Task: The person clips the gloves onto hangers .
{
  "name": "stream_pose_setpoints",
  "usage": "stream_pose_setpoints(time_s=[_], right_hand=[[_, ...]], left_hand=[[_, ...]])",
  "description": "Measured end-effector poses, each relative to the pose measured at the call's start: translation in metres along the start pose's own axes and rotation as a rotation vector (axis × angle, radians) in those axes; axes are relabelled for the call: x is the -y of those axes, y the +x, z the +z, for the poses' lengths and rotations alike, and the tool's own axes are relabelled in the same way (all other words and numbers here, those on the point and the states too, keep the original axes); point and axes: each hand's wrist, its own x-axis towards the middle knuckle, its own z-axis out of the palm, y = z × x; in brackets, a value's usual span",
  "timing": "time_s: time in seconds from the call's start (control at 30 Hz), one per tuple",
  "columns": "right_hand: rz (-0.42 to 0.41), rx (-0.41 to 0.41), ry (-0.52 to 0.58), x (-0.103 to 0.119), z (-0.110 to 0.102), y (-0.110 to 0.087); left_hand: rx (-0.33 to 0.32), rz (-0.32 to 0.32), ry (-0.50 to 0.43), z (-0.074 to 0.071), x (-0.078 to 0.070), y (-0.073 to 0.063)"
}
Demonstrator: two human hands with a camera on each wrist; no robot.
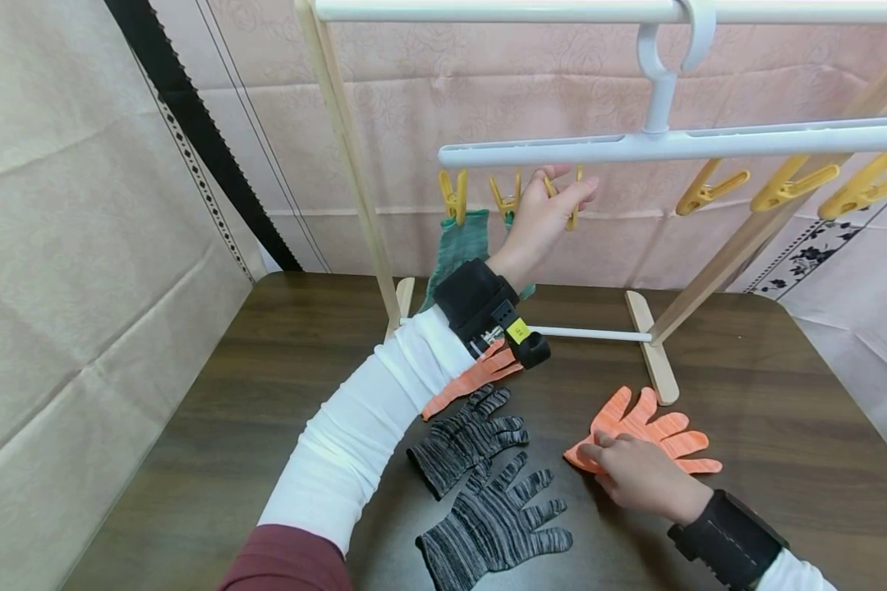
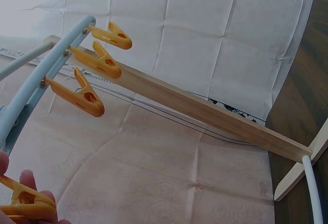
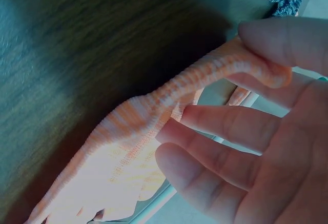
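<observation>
Under the pale blue hanger (image 1: 562,149), my left hand (image 1: 534,220) grips a yellow clothespin (image 2: 28,203) between its fingers. My right hand (image 1: 646,480) pinches the cuff of an orange glove (image 1: 639,423) over the table's right side. The right wrist view shows the glove's striped cuff (image 3: 159,96) held between thumb and index finger, the other fingers loosely spread. Left of my left hand, yellow clothespins (image 1: 454,199) hold green knitwear (image 1: 464,245), partly hidden by my wrist.
Three yellow clothespins (image 1: 712,189) hang on the hanger's right half. A white rail (image 1: 503,11) carries the hanger between wooden posts (image 1: 739,254). Two black-grey striped gloves (image 1: 495,525) lie on the brown table (image 1: 266,410). Another orange glove (image 1: 473,382) lies partly under my left arm.
</observation>
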Motion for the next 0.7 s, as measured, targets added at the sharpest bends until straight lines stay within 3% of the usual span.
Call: stream_pose_setpoints(time_s=[0.7], right_hand=[[-0.022,-0.054,0.122,-0.0056,-0.0077,0.002]], left_hand=[[-0.012,0.009,-0.019,-0.0014,0.0005,0.001]])
